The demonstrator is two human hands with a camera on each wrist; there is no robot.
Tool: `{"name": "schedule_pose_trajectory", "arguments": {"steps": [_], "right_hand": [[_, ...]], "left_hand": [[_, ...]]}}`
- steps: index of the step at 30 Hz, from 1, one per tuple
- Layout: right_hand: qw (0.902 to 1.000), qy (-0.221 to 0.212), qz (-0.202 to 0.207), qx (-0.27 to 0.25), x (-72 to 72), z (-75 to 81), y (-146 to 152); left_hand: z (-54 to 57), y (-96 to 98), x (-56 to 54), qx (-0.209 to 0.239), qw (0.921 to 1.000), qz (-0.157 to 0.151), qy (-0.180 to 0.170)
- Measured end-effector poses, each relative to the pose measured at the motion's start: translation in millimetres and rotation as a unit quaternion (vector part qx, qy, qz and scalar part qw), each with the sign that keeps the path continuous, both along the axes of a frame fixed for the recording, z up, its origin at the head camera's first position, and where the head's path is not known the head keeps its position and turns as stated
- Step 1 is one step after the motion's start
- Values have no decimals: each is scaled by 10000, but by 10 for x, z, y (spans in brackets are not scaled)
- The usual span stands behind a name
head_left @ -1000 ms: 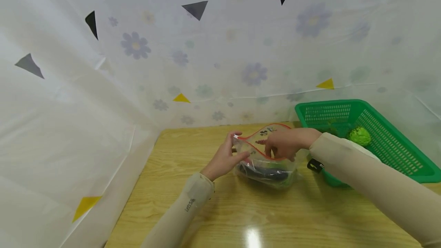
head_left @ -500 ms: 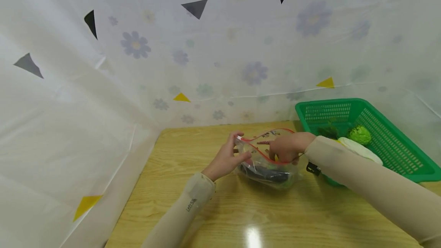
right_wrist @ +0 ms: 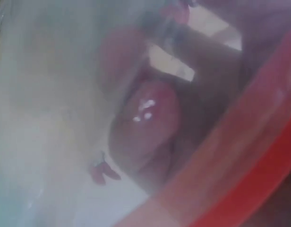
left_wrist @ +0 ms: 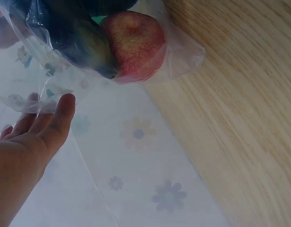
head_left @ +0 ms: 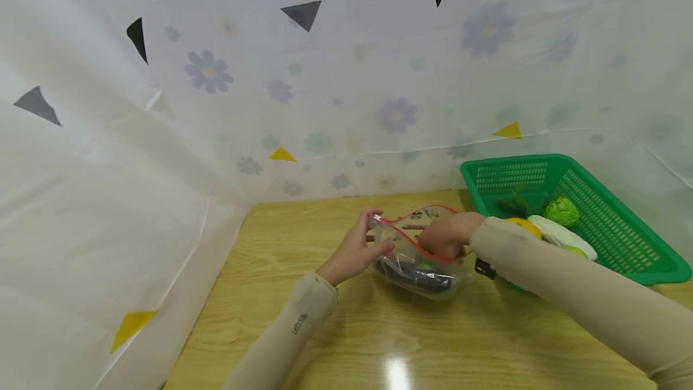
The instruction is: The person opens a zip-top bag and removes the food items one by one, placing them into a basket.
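A clear zip bag (head_left: 390,250) with a red zip edge lies on the table, its mouth gaping. Inside it are a dark eggplant (head_left: 417,275) and a red apple (left_wrist: 134,46); a bit of green also shows through the plastic. My left hand (head_left: 353,251) holds the bag's left end by the white slider, thumb in front and fingers behind. My right hand (head_left: 446,235) reaches into the mouth from the right, fingers bent downward. Its fingertips are blurred behind plastic in the right wrist view, so whether they hold anything is unclear.
A green plastic basket (head_left: 622,212) stands at the right. In it lie a knobbly green fruit or vegetable (head_left: 561,211), a long white vegetable (head_left: 560,235), something yellow (head_left: 526,225) and dark green leaves (head_left: 512,204). A flower-patterned sheet (head_left: 346,107) hangs behind the wooden table (head_left: 281,245).
My right hand has sunk deeper into the bag, and its forearm has shifted slightly left, uncovering the yellow and white things in the basket. My left hand has stayed on the bag's end.
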State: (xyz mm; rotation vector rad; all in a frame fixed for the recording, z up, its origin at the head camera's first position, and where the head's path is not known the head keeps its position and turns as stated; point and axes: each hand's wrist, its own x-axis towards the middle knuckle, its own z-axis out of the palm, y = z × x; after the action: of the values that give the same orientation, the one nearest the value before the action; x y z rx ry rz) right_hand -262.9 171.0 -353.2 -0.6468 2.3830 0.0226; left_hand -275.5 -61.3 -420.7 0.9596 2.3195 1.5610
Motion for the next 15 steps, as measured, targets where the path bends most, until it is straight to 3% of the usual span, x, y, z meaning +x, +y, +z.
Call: {"name": "schedule_pose_trajectory", "arguments": {"steps": [7, 15], "right_hand": [[9977, 397, 542, 9, -10, -5, 2], [9934, 915, 514, -453, -45, 28, 67]], "left_hand": [[-2, -20, 3, 80, 10000, 38, -39], [-1, -42, 13, -13, 9998, 161, -137]]}}
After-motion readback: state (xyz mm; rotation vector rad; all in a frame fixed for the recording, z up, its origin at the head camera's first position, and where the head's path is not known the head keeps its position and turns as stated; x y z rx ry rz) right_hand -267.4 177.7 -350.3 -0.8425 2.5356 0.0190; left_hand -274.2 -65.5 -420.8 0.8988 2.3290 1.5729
